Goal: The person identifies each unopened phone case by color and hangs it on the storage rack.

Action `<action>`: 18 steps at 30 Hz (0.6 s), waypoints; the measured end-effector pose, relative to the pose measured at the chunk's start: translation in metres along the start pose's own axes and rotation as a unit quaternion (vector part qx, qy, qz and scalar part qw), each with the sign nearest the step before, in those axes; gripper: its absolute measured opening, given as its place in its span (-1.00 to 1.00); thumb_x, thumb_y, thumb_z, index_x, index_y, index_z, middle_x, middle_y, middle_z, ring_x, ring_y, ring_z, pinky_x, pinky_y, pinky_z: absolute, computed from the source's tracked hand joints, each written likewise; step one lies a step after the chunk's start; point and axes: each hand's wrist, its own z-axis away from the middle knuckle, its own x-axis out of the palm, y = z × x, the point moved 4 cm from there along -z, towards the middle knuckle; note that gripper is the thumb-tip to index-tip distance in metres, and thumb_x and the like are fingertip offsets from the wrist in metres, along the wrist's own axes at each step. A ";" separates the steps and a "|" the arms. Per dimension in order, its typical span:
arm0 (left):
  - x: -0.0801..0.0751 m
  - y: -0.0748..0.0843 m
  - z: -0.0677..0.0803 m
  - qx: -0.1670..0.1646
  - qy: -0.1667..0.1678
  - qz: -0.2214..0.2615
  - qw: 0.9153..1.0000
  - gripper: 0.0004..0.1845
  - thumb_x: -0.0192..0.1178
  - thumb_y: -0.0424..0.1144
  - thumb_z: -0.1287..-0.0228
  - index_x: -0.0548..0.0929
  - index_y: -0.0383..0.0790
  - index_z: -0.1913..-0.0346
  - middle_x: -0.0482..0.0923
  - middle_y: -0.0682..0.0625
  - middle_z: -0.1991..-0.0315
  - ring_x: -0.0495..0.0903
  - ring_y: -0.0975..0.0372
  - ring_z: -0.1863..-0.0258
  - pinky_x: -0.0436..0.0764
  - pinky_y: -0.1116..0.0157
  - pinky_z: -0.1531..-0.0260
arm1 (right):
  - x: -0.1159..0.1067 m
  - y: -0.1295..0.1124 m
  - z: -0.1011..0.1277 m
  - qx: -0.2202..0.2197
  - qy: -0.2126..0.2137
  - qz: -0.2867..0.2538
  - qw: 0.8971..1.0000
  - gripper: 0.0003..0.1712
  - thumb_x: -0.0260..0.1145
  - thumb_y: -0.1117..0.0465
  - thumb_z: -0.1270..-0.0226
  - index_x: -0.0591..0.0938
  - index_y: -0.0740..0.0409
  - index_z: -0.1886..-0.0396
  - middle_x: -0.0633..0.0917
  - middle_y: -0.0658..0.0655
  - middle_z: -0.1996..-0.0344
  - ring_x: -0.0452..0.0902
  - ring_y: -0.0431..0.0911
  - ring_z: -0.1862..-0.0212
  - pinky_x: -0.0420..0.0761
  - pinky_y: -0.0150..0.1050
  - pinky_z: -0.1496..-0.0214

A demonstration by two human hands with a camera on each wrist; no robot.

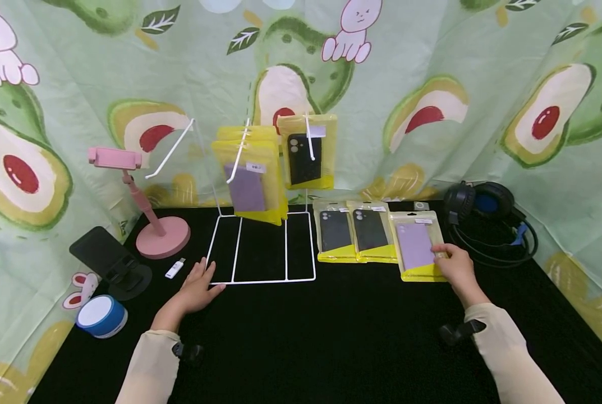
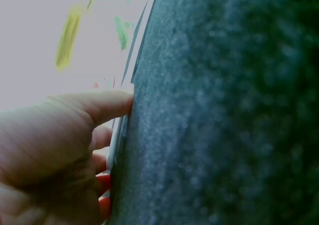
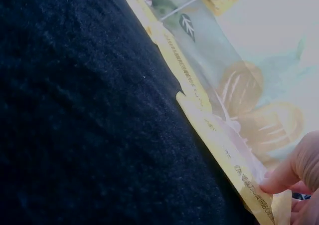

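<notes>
Both sleeved forearms reach over black cloth: left hand (image 1: pixel 196 289) lies flat, fingers straight against the white wire rack (image 1: pixel 262 247) base; right hand (image 1: pixel 457 268) pinches the purple case packet (image 1: pixel 418 247) beside its fingertips.

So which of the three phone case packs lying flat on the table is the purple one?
The rightmost pack, the one the right hand touches at its edge. It holds a purple case; the two packs to its left hold black ones.

Open black cloth (image 1: pixel 331 331) lies between both hands; the white wire rack (image 1: pixel 262 247) blocks the middle back; headphones (image 1: pixel 487 216) crowd the right rear corner.
</notes>
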 end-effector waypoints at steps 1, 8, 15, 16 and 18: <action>0.000 -0.001 -0.001 -0.001 -0.001 0.000 1.000 -0.23 -0.02 -0.05 -0.42 -0.04 -0.50 -0.43 -0.39 -0.47 -0.43 -0.36 -0.28 -0.40 -0.22 -0.23 -0.31 | -0.001 0.000 0.001 -0.004 0.008 -0.005 1.000 -0.60 0.04 0.38 -0.24 0.50 0.41 -0.07 0.43 0.45 -0.04 0.33 0.14 0.12 0.33 -0.24 0.30; -0.001 0.000 -0.001 -0.003 -0.005 0.002 1.000 -0.22 -0.01 -0.03 -0.42 -0.04 -0.49 -0.43 -0.39 -0.46 -0.43 -0.37 -0.27 -0.41 -0.23 -0.22 -0.32 | -0.007 -0.013 0.012 -0.042 0.059 -0.061 0.996 -0.66 0.08 0.41 -0.26 0.56 0.41 -0.01 0.52 0.37 0.01 0.36 -0.06 0.21 0.38 -0.45 0.42; 0.000 0.001 0.000 -0.004 -0.005 0.001 1.000 -0.22 -0.01 -0.03 -0.42 -0.04 -0.49 -0.43 -0.39 -0.46 -0.43 -0.37 -0.28 -0.41 -0.22 -0.21 -0.32 | -0.008 -0.044 0.043 -0.161 0.042 -0.171 0.971 -0.73 0.12 0.44 -0.30 0.53 0.47 0.03 0.53 0.07 0.07 0.46 -0.39 0.20 0.52 -0.58 0.26; -0.001 0.001 0.000 -0.004 -0.004 0.002 1.000 -0.23 -0.01 -0.04 -0.42 -0.04 -0.50 -0.43 -0.39 -0.46 -0.43 -0.37 -0.28 -0.40 -0.23 -0.22 -0.32 | -0.007 -0.050 0.049 -0.186 0.038 -0.190 0.963 -0.75 0.14 0.46 -0.29 0.53 0.50 0.06 0.53 0.00 0.11 0.48 -0.39 0.19 0.53 -0.57 0.25; -0.001 0.000 0.000 -0.003 -0.003 0.002 1.000 -0.22 -0.01 -0.04 -0.42 -0.04 -0.50 -0.43 -0.39 -0.47 -0.43 -0.37 -0.28 -0.40 -0.23 -0.22 -0.31 | -0.007 -0.063 0.059 -0.235 0.025 -0.225 0.945 -0.79 0.15 0.50 -0.26 0.53 0.54 0.12 0.52 -0.08 0.20 0.51 -0.37 0.17 0.53 -0.57 0.22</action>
